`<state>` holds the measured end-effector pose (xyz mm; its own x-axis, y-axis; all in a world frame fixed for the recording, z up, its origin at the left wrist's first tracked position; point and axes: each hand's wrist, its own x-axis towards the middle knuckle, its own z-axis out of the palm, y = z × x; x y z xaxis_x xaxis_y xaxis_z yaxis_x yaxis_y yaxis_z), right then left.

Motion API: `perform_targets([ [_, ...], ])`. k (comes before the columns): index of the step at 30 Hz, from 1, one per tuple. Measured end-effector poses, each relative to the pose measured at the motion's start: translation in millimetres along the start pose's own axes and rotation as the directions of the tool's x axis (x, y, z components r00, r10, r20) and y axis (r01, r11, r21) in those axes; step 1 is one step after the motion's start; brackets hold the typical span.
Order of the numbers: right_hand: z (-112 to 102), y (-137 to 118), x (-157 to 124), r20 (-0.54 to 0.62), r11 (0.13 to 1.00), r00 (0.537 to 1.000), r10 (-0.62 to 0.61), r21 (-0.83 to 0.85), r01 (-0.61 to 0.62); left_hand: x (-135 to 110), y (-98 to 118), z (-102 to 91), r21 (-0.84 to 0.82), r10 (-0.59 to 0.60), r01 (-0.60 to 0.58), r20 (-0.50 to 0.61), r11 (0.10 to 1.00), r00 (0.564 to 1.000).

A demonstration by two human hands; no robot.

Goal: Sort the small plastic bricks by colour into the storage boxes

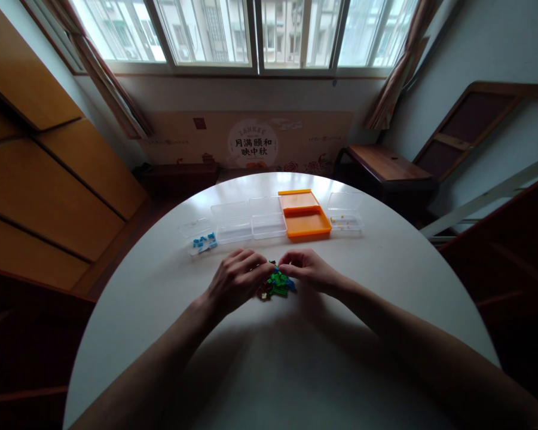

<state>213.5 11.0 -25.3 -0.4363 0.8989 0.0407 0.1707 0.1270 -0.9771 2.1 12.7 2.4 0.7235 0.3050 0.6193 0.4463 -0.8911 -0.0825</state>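
Observation:
A small pile of toy building bricks [278, 285], mostly green with some blue and brown ones, lies on the white round table in front of me. Over the pile's left side is my left hand [240, 278], its fingers bent together and the tips at the pile's far edge. Opposite it, my right hand [308, 269] pinches thumb and forefinger close to the left fingertips. A bit of blue shows between the two hands; whether either hand grips it is too small to tell. The left hand covers part of the brown bricks.
Beyond the hands stands a row of open boxes: a clear box [201, 246] with blue bricks, two clear boxes [234, 232] [269, 226] side by side, an orange box [311, 232], and a clear box [356, 226] with a few yellow pieces. The table [161, 286] has a curved edge.

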Motion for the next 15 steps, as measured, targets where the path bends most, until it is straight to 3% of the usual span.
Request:
perform_targets([
  [4,-4.9,3.2,-0.7,-0.067,0.997,0.998,-0.013,-0.074,0.008,-6.2,-16.4,-10.8,0.057,-0.061,0.062,-0.024,0.996,0.998],
  [6,-8.2,5.8,-1.2,-0.100,0.991,0.995,-0.028,-0.132,0.015,-14.1,-32.5,-19.3,0.143,-0.153,0.166,-0.097,0.976,0.983],
  [10,-12.7,10.9,-2.2,-0.125,0.965,0.989,-0.078,-0.260,0.043,-39.1,-68.9,-33.2,0.301,-0.362,0.414,-0.213,0.859,0.907],
  [15,-16.6,14.6,-3.6,-0.138,0.932,0.984,-0.115,-0.359,0.058,-65.4,-91.0,-33.3,0.355,-0.486,0.529,-0.209,0.771,0.849],
])
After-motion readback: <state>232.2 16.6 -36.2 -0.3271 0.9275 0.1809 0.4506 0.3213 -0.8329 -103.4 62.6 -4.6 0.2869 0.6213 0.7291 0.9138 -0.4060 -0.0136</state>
